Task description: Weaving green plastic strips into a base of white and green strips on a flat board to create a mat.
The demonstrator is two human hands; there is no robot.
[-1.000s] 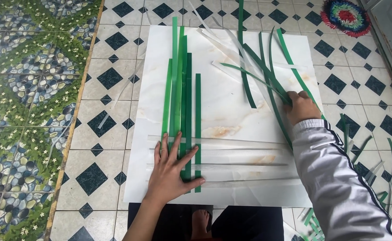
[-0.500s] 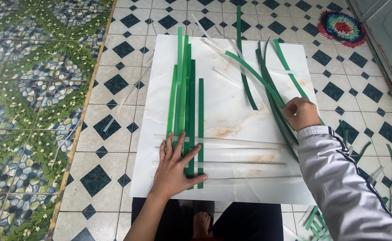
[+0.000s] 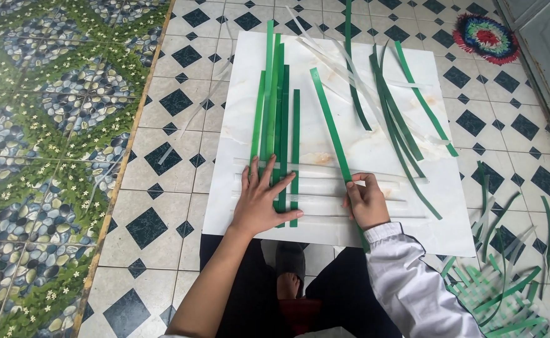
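Observation:
My left hand (image 3: 261, 200) lies flat, fingers spread, on the lower ends of several green strips (image 3: 276, 106) laid side by side on a white marbled board (image 3: 375, 141). Several clear strips (image 3: 325, 186) run crosswise under and over them. My right hand (image 3: 368, 201) grips one long green strip (image 3: 330, 125) near its lower end; it slants up to the left across the board, just right of the woven strips. The right arm wears a white sleeve.
A loose pile of green and clear strips (image 3: 394, 106) lies on the board's right half. More green strips and a woven piece (image 3: 507, 281) lie on the tiled floor at right. A round colourful mat (image 3: 487, 36) sits far right. My foot (image 3: 289, 281) is below the board.
My right hand has drawn one green strip out of the right-hand pile and carried it left and down, beside the woven strips. The left hand has stayed pressed on them.

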